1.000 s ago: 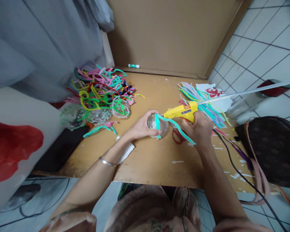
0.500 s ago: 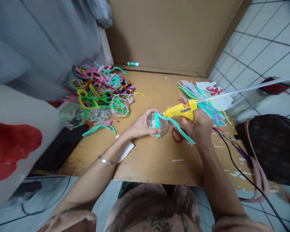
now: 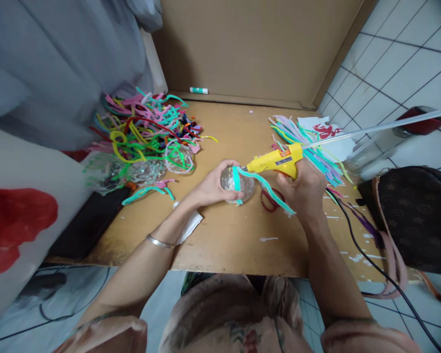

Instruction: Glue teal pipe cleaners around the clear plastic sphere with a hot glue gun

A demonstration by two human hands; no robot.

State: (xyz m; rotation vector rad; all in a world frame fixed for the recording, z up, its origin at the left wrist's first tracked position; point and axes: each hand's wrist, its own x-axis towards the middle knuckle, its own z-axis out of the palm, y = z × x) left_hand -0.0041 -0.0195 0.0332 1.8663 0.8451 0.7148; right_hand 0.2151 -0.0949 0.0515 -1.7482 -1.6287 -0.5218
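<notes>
My left hand (image 3: pixel 218 185) grips a clear round ball (image 3: pixel 247 189) just above the table, thumb in front and fingers behind. Around the ball runs a turquoise pipe cleaner (image 3: pixel 272 193), and its loose end trails off to the right. My right hand (image 3: pixel 306 184) is wrapped round the handle of a yellow hot glue gun (image 3: pixel 274 161). The gun's nozzle meets the ball's upper right edge, by the pipe cleaner; whether it touches cannot be made out. A long clear glue stick (image 3: pixel 371 129) sticks out of the gun's back. Red-handled scissors (image 3: pixel 269 200) lie partly hidden behind the pipe cleaner.
Left on the table (image 3: pixel 228 250) is a heap of coloured pipe cleaners (image 3: pixel 143 127), with clear balls (image 3: pixel 147 171) and a black phone-like slab (image 3: pixel 90 223). Right are a pipe cleaner bundle (image 3: pixel 308 152), a jar (image 3: pixel 378 142), a brown bag (image 3: pixel 411 215) and a black cord (image 3: pixel 356 245).
The view has shifted slightly. Both hands keep their grips, and the glue gun's nozzle stays at the ball's upper right edge.
</notes>
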